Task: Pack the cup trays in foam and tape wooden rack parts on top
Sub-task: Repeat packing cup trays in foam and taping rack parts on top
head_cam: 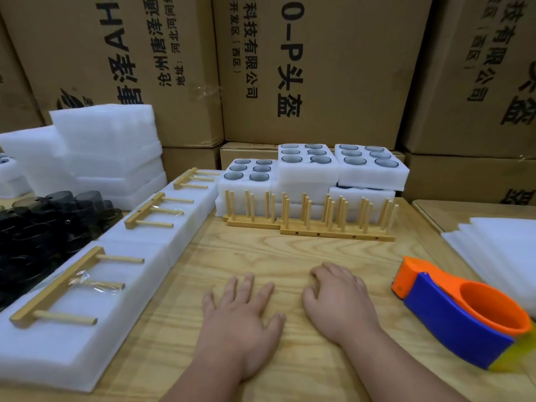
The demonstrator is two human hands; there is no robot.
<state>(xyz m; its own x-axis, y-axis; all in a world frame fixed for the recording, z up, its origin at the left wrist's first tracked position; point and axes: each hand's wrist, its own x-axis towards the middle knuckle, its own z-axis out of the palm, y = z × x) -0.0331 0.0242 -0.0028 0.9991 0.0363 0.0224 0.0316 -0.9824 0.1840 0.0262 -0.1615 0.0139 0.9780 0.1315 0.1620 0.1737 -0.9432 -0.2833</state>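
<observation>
Both hands flat on the table [290, 256], fingers [246, 285] relaxed, holding nothing; rack parts [310, 224] well ahead

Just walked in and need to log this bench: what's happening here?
Nobody is handling anything right now. The left hand and right hand rest empty on the wooden table. Wooden peg rack parts lie taped on white foam blocks; the orange-and-blue tape dispenser sits to the right.

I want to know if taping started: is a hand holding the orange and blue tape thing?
No, the tape dispenser lies alone on the wooden table, while both hands, left and right, rest on the table.
</observation>
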